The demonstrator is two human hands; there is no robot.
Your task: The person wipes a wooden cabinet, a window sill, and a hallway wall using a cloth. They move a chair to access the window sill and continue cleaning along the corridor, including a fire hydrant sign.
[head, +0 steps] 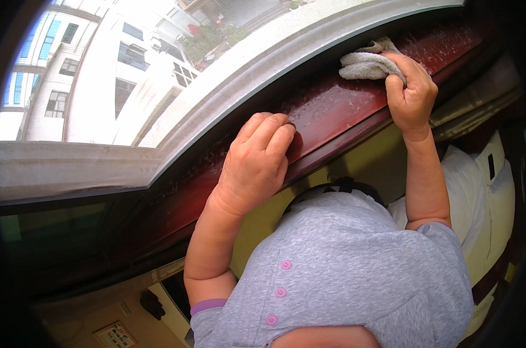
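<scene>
My right hand (pixel 413 93) grips a folded grey-white cloth (pixel 369 65) against the dark red window sill (pixel 332 108). Whitish streaks and specks mark the sill's glossy surface around the cloth. Lower and to the left, my left hand (pixel 260 156) is bunched over the same sill with its fingers curled inward. Its fingertips are hidden from me, so whether anything lies within them cannot be made out. Just beyond both hands runs the dark lower frame (pixel 245 104) of the window.
A mesh screen (pixel 228 82) fills the window, with pale buildings outside. Below the sill is a yellowish surface (pixel 358 152). White bedding or pillows (pixel 471 204) lie at the right. A dark object (pixel 152 304) and a small printed card (pixel 115 335) are at lower left.
</scene>
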